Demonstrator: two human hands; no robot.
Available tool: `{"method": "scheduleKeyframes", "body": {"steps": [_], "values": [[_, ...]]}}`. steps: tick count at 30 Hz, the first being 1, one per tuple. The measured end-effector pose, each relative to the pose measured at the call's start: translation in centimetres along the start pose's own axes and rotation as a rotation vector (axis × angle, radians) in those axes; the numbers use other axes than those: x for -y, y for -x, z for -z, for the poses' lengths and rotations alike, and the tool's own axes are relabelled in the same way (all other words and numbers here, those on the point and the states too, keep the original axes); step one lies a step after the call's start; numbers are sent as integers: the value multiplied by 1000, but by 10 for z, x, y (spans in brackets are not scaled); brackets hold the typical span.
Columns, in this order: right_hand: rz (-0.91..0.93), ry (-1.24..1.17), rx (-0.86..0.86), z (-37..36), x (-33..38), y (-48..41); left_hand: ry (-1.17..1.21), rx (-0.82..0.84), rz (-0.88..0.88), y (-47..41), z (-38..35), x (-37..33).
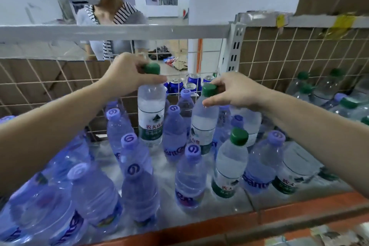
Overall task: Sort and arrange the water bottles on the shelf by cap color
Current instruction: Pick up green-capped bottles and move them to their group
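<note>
On the left of the shelf (219, 217) stand crowded purple-capped bottles (95, 191). Above the middle of them, the left hand (127, 75) curls round the neck of one upright green-capped bottle (150, 118), at the back by the wire mesh (40, 86); whether its base is on the shelf or lifted, I can't quite tell. Just to its right, the right hand (235, 91) pinches the cap of a tilted green-capped bottle (203, 126). Further right, more green-capped ones (311, 88) are grouped.

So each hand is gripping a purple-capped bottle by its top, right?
No, the caps are green. The head view shows the left hand gripping one green-capped bottle by its top and the right hand gripping a second green-capped bottle likewise.
</note>
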State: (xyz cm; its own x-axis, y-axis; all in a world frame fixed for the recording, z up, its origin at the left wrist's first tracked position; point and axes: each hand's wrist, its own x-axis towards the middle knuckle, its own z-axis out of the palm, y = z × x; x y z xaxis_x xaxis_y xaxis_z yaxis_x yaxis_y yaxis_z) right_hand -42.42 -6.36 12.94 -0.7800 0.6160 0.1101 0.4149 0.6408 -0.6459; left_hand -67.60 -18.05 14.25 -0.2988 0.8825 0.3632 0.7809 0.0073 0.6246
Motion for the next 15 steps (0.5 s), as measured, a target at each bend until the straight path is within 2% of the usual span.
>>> {"method": "scheduleKeyframes", "body": {"steps": [3, 7, 9, 15], "values": [[68, -237, -114, 37, 4, 3, 157, -49, -69, -12, 7, -41], [219, -421, -326, 83, 7, 7, 408, -91, -142, -29, 3, -96], [285, -554, -412, 104, 10, 10, 449, -117, -155, -37, -1, -122], [372, -566, -560, 144, 26, 37, 476, -86, -259, -34, -33, -196]]}}
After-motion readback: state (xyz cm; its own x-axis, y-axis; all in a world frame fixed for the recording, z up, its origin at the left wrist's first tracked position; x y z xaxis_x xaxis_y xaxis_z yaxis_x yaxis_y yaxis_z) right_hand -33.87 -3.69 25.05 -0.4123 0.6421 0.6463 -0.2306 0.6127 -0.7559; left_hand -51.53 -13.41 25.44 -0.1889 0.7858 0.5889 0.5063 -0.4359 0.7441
